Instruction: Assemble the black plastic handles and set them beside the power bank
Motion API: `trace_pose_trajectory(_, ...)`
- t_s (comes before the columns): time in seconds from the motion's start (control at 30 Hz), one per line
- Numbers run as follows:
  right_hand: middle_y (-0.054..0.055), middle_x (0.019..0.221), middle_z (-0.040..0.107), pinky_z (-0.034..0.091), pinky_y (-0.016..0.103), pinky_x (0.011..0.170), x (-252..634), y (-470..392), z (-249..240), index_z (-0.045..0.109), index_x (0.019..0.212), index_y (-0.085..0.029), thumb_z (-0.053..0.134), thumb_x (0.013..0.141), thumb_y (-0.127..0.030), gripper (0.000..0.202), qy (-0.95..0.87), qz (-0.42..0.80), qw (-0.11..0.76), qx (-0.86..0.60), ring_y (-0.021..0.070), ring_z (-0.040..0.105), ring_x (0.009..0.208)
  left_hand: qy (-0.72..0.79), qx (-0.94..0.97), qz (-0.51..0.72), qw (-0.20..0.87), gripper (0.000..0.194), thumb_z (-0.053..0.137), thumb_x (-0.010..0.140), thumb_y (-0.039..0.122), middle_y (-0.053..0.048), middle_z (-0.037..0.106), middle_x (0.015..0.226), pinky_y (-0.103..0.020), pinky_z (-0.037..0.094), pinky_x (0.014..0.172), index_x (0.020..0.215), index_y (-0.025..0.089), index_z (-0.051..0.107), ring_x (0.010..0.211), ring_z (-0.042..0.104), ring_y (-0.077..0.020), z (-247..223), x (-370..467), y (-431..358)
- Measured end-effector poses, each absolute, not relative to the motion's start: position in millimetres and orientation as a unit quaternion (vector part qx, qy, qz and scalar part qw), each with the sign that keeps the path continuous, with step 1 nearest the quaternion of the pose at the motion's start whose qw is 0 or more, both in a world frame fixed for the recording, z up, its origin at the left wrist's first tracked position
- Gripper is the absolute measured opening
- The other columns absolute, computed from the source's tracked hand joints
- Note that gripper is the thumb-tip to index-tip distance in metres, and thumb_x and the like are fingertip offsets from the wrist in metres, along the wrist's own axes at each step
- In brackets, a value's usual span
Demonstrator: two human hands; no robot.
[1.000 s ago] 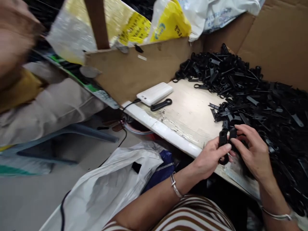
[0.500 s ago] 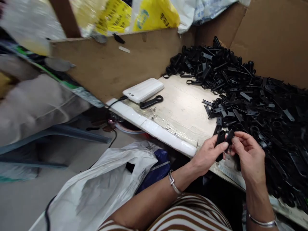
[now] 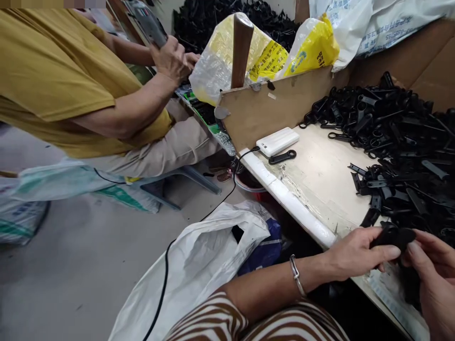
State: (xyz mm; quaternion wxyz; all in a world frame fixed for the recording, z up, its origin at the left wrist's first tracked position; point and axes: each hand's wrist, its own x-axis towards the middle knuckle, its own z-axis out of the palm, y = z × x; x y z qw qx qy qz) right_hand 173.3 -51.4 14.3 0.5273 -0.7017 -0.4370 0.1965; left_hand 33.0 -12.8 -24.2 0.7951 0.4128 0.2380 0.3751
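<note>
In the head view, I see the left hand (image 3: 359, 253) pinching a dark held piece (image 3: 394, 236) between thumb and fingers, just above the near edge of the desk (image 3: 323, 161). The right hand (image 3: 435, 279), partly cut off by the side of the view, has thumb and fingertips closed on the other end of it (one piece or two together, I can't tell). Right beyond them spreads a heap of black parts (image 3: 387, 118), many with ringed ends, running back to a cardboard wall (image 3: 426, 61). Near the desk's left corner lies a white plugged-in device (image 3: 277, 142), a single black part (image 3: 282, 157) just beside it. Across from us, a seated co-worker in a yellow shirt (image 3: 64, 80) grips a grey tool (image 3: 147, 21).
</note>
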Motion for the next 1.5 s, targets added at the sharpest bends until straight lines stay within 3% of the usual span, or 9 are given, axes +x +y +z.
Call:
trace_pose_trajectory(0.13, 0.001, 0.077, 0.07, 0.054, 0.021, 0.056, 179, -51, 12, 0.076, 0.097, -0.026, 0.084, 0.065, -0.036, 0.035, -0.423, 0.267, 0.563, -0.658, 0.0127, 0.063, 0.061, 0.231, 0.377, 0.415, 0.795, 0.063, 0.066, 0.074, 0.063, -0.003, 0.059, 0.08, -0.023, 0.043, 0.058, 0.111, 0.011, 0.064, 0.064, 0.052, -0.0096, -23, 33, -13)
trace_pose_trajectory(0.33, 0.004, 0.094, 0.072, 0.058, 0.024, 0.064, 163, -56, 10, 0.073, 0.109, -0.026, 0.082, 0.067, -0.041, 0.045, -0.431, 0.268, 0.486, -0.711, 0.0162, 0.067, 0.073, 0.269, 0.454, 0.414, 0.742, 0.07, 0.04, 0.084, 0.075, -0.002, 0.052, 0.073, -0.024, 0.041, 0.057, 0.093, 0.009, 0.063, 0.062, 0.048, -0.0101, -19, 27, -17)
trace_pose_trajectory(0.43, 0.004, 0.094, 0.072, 0.058, 0.027, 0.075, 153, -54, 12, 0.072, 0.107, -0.024, 0.078, 0.071, -0.044, 0.041, -0.449, 0.261, 0.475, -0.71, 0.0159, 0.067, 0.078, 0.26, 0.475, 0.408, 0.735, 0.063, 0.037, 0.09, 0.067, -0.004, 0.054, 0.079, -0.024, 0.043, 0.058, 0.095, 0.01, 0.061, 0.065, 0.049, -0.0106, -19, 22, -20)
trace_pose_trajectory(0.6, 0.003, 0.087, 0.07, 0.056, 0.026, 0.072, 152, -52, 12, 0.07, 0.107, -0.022, 0.075, 0.076, -0.038, 0.034, -0.486, 0.286, 0.483, -0.67, 0.0143, 0.066, 0.076, 0.266, 0.539, 0.381, 0.703, 0.037, 0.052, 0.091, 0.044, -0.003, 0.057, 0.086, -0.023, 0.043, 0.066, 0.107, 0.011, 0.06, 0.072, 0.05, -0.0117, -17, 17, -17)
trace_pose_trajectory(0.73, 0.004, 0.089, 0.069, 0.056, 0.029, 0.07, 156, -56, 14, 0.067, 0.112, -0.023, 0.069, 0.082, -0.035, 0.033, -0.511, 0.296, 0.457, -0.665, 0.0156, 0.065, 0.076, 0.289, 0.58, 0.369, 0.667, 0.027, 0.048, 0.092, 0.036, -0.003, 0.06, 0.087, -0.026, 0.044, 0.074, 0.102, 0.013, 0.059, 0.081, 0.054, -0.0148, -11, 15, -15)
trace_pose_trajectory(0.93, 0.004, 0.117, 0.067, 0.052, 0.032, 0.091, 161, -54, 20, 0.069, 0.114, -0.028, 0.068, 0.085, -0.034, 0.03, -0.556, 0.288, 0.451, -0.636, 0.0188, 0.063, 0.104, 0.302, 0.653, 0.324, 0.614, 0.018, 0.046, 0.091, 0.033, 0.001, 0.053, 0.077, -0.026, 0.041, 0.07, 0.088, 0.016, 0.054, 0.073, 0.049, -0.0135, -6, 12, -15)
trace_pose_trajectory(1.13, 0.003, 0.105, 0.074, 0.054, 0.032, 0.09, 163, -52, 9, 0.074, 0.106, -0.029, 0.07, 0.084, -0.036, 0.023, -0.456, 0.466, 0.498, -0.572, 0.0183, 0.069, 0.095, 0.242, 0.65, 0.3, 0.656, 0.021, 0.057, 0.086, 0.033, 0.0, 0.052, 0.08, -0.026, 0.042, 0.067, 0.093, 0.014, 0.055, 0.074, 0.049, -0.0139, -14, 13, -11)
trace_pose_trajectory(1.37, 0.005, 0.096, 0.076, 0.055, 0.034, 0.088, 157, -52, 5, 0.075, 0.095, -0.025, 0.077, 0.078, -0.036, 0.02, -0.413, 0.416, 0.568, -0.578, 0.0188, 0.071, 0.09, 0.296, 0.678, 0.358, 0.569, 0.034, 0.056, 0.085, 0.019, -0.009, 0.065, 0.112, -0.035, 0.046, 0.092, 0.119, 0.015, 0.055, 0.1, 0.058, -0.021, -13, 12, -22)
trace_pose_trajectory(1.5, 0.006, 0.098, 0.076, 0.052, 0.041, 0.095, 159, -51, 5, 0.072, 0.103, -0.025, 0.071, 0.083, -0.038, 0.024, -0.435, 0.413, 0.554, -0.577, 0.021, 0.071, 0.095, 0.303, 0.693, 0.361, 0.546, 0.025, 0.047, 0.091, 0.02, -0.007, 0.067, 0.099, -0.031, 0.048, 0.085, 0.111, 0.014, 0.06, 0.09, 0.06, -0.0189, -10, 10, -25)
